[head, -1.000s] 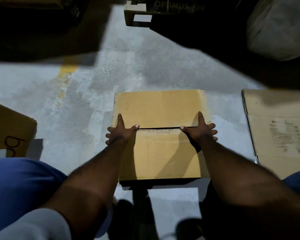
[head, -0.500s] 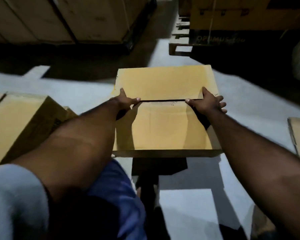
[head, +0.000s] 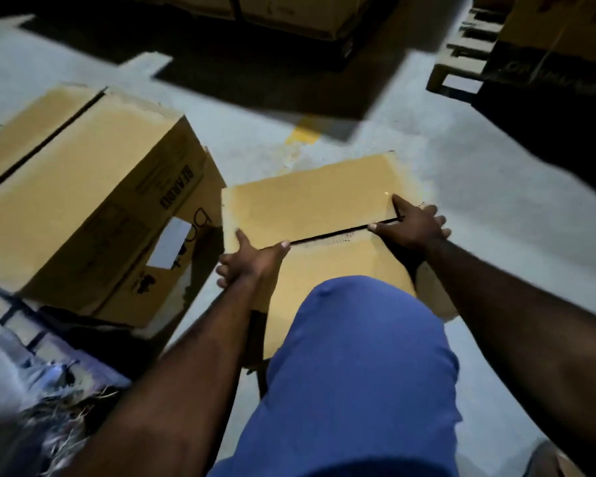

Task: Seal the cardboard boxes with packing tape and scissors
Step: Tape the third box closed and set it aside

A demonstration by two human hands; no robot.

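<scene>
A tan cardboard box (head: 310,204) sits in the middle of the view, its two top flaps folded down with a dark seam running between them. My left hand (head: 252,259) grips the box's left edge, thumb on top by the seam and fingers curled down the side. At the right end of the seam my right hand (head: 413,228) grips the right edge the same way. A second, larger cardboard box (head: 83,187) with black print and a white label stands just left of it. No tape or scissors are in view.
My blue-clad knee (head: 358,356) covers the box's near part. A wooden pallet (head: 461,63) with stacked cartons stands at the back right, and more cartons (head: 289,8) line the back. Grey concrete floor (head: 479,173) with a yellow mark lies around the boxes.
With both hands still gripping its sides, the box has swung to the left and now sits beside the larger box. The view has turned left and my knee has come under it.
</scene>
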